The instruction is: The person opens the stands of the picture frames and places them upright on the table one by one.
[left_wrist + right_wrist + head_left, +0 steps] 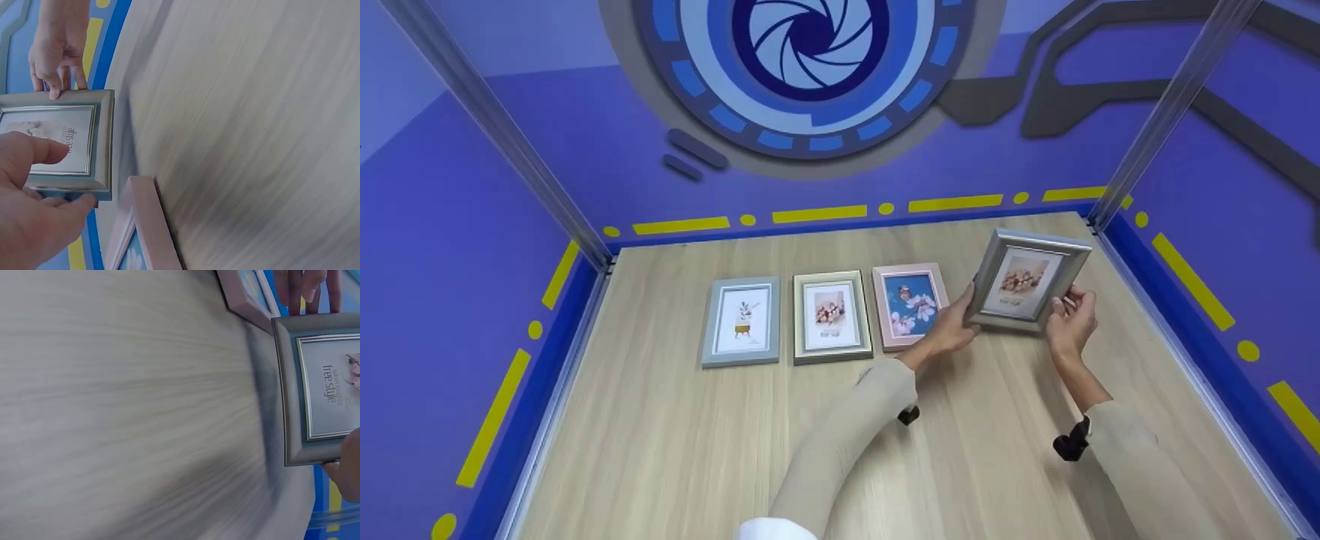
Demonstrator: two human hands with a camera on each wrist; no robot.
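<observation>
A silver-grey picture frame (1018, 282) is raised above the right side of the table, tilted, with its picture facing me. My left hand (958, 324) grips its left edge; in the left wrist view the thumb lies over the front and the fingers pass beneath. On the opposite edge my right hand (1072, 322) holds the frame with bent fingers, some hidden behind it. Just left of it lies a pink picture frame (910, 306) with a blossom picture, partly covered by my left hand. Both wrist views show the held frame (289, 391) up close.
A champagne-coloured picture frame (832, 316) and a blue-grey picture frame (741, 321) lie flat in a row left of the pink one. The wooden table (675, 442) is bounded by blue printed walls (562, 150) at the back and sides, with metal posts in the corners.
</observation>
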